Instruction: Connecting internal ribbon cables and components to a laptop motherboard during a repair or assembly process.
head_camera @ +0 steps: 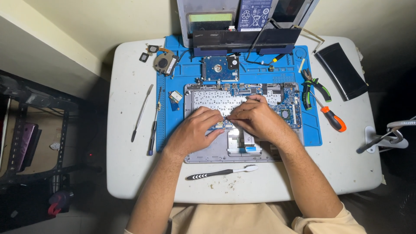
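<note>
White table (130, 173): left hand (195, 130) and right hand (255, 117) arch palm-down over the opened laptop base (203, 154), each grip's state unclear.

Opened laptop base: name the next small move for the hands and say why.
Probably lift the small connector latch gently: both the left hand and right hand pinch at one spot mid-way on the opened laptop base, just above the touchpad area, where a flat cable seems to sit.

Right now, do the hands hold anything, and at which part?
It cannot be told for sure. Both hands, left and right, press their fingertips together on the open laptop near its middle; whatever they pinch there is too small to see.
</note>
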